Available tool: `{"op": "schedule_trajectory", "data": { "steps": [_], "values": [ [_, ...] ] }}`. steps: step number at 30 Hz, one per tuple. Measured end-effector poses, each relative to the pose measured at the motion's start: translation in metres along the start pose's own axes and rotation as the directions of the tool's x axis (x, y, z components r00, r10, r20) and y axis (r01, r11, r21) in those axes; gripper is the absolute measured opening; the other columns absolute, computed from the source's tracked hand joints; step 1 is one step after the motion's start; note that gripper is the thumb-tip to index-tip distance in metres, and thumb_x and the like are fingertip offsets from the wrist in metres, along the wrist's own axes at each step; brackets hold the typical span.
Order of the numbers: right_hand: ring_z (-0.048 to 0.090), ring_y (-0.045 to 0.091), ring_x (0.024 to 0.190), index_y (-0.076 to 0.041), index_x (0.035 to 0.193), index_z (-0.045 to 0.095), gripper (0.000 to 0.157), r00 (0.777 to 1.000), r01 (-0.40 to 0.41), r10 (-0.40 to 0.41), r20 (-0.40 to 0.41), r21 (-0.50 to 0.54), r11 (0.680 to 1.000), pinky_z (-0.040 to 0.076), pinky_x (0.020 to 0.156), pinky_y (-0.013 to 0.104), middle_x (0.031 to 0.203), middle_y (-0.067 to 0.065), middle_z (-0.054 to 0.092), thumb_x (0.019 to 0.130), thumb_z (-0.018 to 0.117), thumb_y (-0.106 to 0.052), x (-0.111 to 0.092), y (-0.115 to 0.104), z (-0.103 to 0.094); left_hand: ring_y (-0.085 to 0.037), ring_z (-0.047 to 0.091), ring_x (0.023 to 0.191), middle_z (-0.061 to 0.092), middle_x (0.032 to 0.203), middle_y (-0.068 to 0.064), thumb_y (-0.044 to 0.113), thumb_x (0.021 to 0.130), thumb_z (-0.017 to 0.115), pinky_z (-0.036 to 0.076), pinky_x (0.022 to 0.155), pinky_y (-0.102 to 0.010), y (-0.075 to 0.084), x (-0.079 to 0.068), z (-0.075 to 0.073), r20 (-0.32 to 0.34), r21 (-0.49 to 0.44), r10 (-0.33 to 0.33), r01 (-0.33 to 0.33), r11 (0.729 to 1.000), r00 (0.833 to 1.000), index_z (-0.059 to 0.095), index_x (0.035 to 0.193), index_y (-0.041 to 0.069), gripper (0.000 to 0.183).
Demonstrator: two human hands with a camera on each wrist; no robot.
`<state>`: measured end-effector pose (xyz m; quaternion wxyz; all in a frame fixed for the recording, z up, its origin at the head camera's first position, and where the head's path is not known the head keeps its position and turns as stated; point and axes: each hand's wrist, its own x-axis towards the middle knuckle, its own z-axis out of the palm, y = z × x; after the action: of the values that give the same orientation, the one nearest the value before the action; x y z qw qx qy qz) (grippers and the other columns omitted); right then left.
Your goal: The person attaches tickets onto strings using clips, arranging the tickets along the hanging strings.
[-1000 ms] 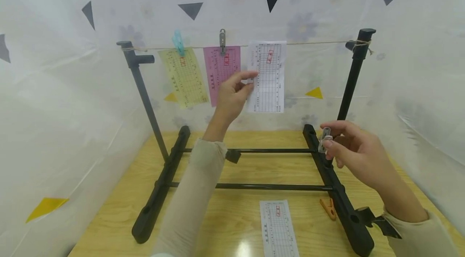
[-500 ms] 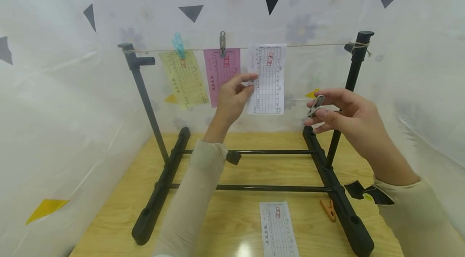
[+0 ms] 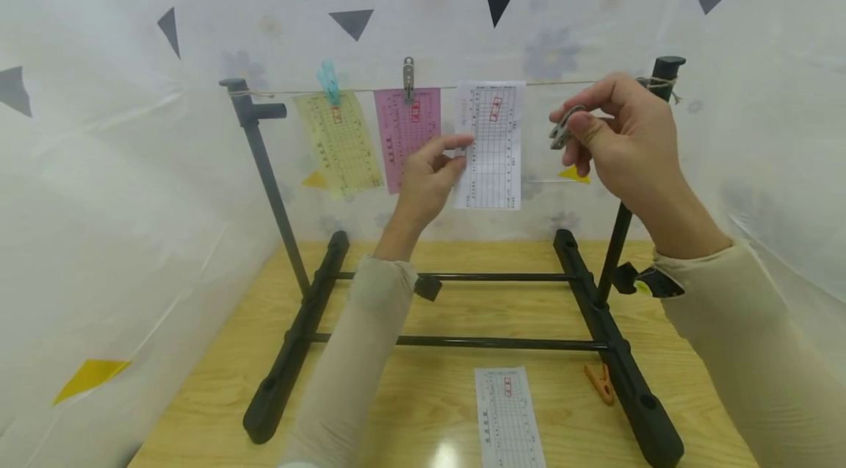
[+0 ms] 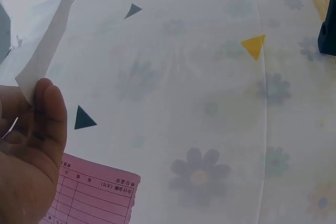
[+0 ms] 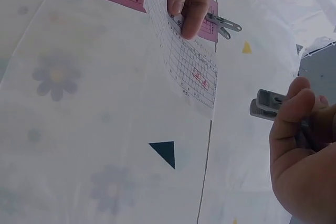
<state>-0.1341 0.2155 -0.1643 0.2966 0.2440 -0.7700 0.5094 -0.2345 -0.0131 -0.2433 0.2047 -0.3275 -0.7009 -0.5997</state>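
Note:
My left hand point(image 3: 428, 178) pinches the left edge of a white printed slip point(image 3: 497, 152), whose top edge is level with the string point(image 3: 555, 83). To the right, my right hand point(image 3: 634, 137) holds a grey clothespin point(image 3: 562, 131) between thumb and fingers, apart from the slip. In the right wrist view, the grey clothespin point(image 5: 266, 103) sticks out past my fingertips. A pink slip point(image 3: 405, 119) hangs from the string under a grey clothespin point(image 3: 408, 80); my left hand covers its lower right. Beside it a yellow slip point(image 3: 340, 145) hangs tilted under a light blue clothespin point(image 3: 328, 83).
A black frame with a left post point(image 3: 272, 189), right post point(image 3: 617, 240) and crossbars point(image 3: 502, 342) carries the string. On the wooden table point(image 3: 423, 402) lie another white slip point(image 3: 509, 416) and an orange clothespin point(image 3: 600, 383) near the right foot. Patterned sheeting surrounds the frame.
My right hand has risen from beside the frame's right foot to just below string height, carrying the grey clothespin. My left hand and the white slip have stayed nearly still.

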Motion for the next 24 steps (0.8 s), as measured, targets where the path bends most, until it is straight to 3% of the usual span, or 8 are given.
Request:
{"op": "schedule_trajectory", "data": {
  "steps": [4,9,16,24],
  "values": [
    [0.061,0.02,0.059,0.0,0.102,0.059,0.008,0.999,0.02,-0.021,-0.04,-0.033,0.999,0.052,0.052,0.021,0.103,0.008,0.069,0.102,0.056,-0.007,0.02,-0.004,0.009,-0.019,0.064,0.081,0.067,0.119,-0.008,-0.007,0.096,0.061,0.055,0.07,-0.027,0.0,0.0,0.0,0.0,0.005,-0.019,0.019,1.0,1.0,0.069,0.122,0.002,0.029],
    [0.062,0.018,0.059,0.001,0.1,0.059,0.008,0.999,0.038,-0.039,-0.021,-0.049,0.998,0.054,0.055,0.021,0.099,0.008,0.066,0.103,0.055,-0.005,0.048,-0.006,0.023,-0.02,0.063,0.082,0.067,0.12,-0.006,-0.006,0.096,0.061,0.054,0.071,-0.027,-0.001,0.0,0.0,-0.003,0.007,-0.055,0.055,0.998,0.998,0.069,0.123,0.003,0.029],
    [0.061,0.019,0.057,0.001,0.097,0.058,0.009,0.999,0.043,-0.043,-0.002,-0.064,0.997,0.054,0.054,0.022,0.097,0.009,0.065,0.103,0.055,-0.005,0.079,-0.005,0.04,-0.02,0.064,0.082,0.067,0.12,-0.007,-0.008,0.096,0.061,0.055,0.074,-0.029,0.001,0.0,0.002,-0.013,-0.008,-0.026,0.026,1.0,1.0,0.069,0.122,0.002,0.029],
    [0.061,0.016,0.056,-0.002,0.095,0.056,0.009,0.999,-0.044,0.046,0.023,-0.053,0.998,0.054,0.053,0.023,0.098,0.009,0.063,0.103,0.053,-0.002,0.097,0.001,0.051,-0.02,0.064,0.082,0.067,0.122,-0.008,-0.008,0.096,0.061,0.054,0.074,-0.028,0.0,0.001,0.002,-0.008,-0.009,-0.008,0.008,1.0,1.0,0.069,0.122,0.001,0.029]
  ]
}}
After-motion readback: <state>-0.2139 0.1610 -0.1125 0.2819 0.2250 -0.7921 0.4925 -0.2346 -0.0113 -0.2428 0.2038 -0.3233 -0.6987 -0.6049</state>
